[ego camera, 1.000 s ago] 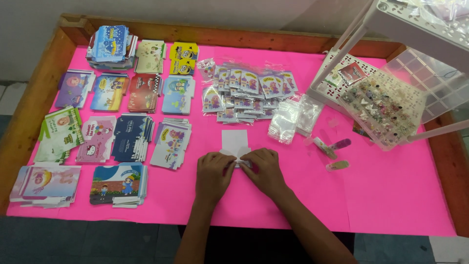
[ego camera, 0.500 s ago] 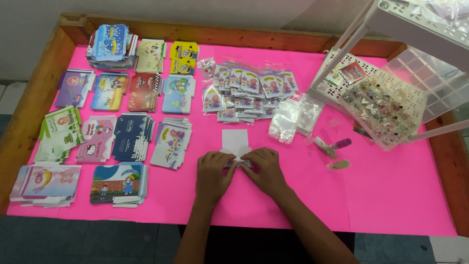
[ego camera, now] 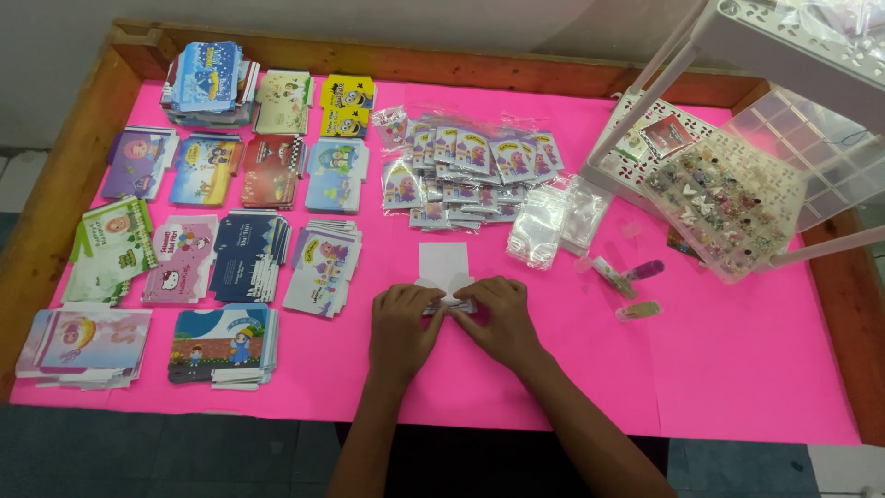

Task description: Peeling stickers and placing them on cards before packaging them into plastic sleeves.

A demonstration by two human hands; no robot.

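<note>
Fingers (ego camera: 441,300) of both hands pinch a small white folded card at lower centre of the frame.

Pink-covered wooden counter (ego camera: 737,369) carries it; the left hand (ego camera: 403,325) and right hand (ego camera: 498,318) meet over the white folded card (ego camera: 443,266), curled closed on its lower edge, with stacks of colourful printed cards (ego camera: 221,249) at left.

card stacks (ego camera: 198,231) left — organiser (ego camera: 737,198) right, packets (ego camera: 470,166) between

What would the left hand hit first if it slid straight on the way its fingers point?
The left hand points up and right, at the white paper piece it already touches. Beyond that lie the clear-wrapped sticker packets, though depth is hard to judge.
</note>
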